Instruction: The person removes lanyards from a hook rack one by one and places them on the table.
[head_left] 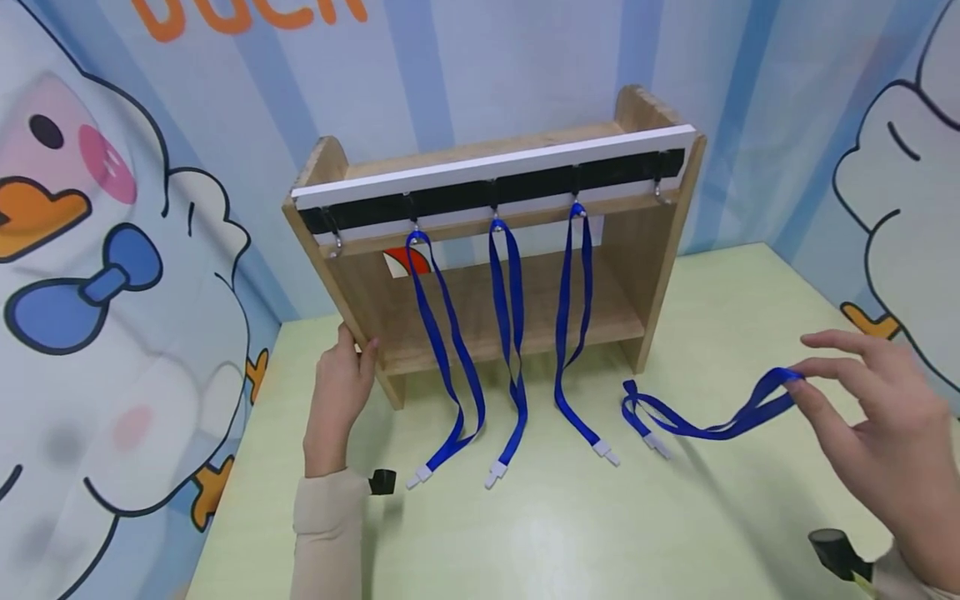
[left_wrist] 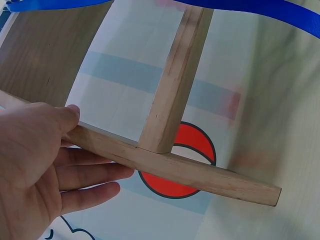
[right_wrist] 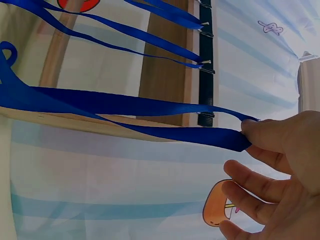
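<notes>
A small wooden rack (head_left: 517,304) stands on the table, with a black strip (head_left: 450,200) of several metal hooks along its top front. My left hand (head_left: 341,387) grips the edge of its left side panel, thumb on the inner side and fingers outside in the left wrist view. Three blue lanyards hang from the middle hooks, among them the left lanyard (head_left: 465,379). Off the rack's right side, my right hand (head_left: 888,425) pinches the loop end of another blue lanyard (head_left: 720,432) between thumb and index finger. Its white clip (head_left: 657,445) droops near the tabletop.
The outermost hooks, a left hook (head_left: 335,243) and a right hook (head_left: 662,192), carry no lanyard. White clips of the hanging lanyards lie at the pale green table (head_left: 540,542). Behind the rack is a striped blue backdrop (head_left: 517,67) with cartoon ducks.
</notes>
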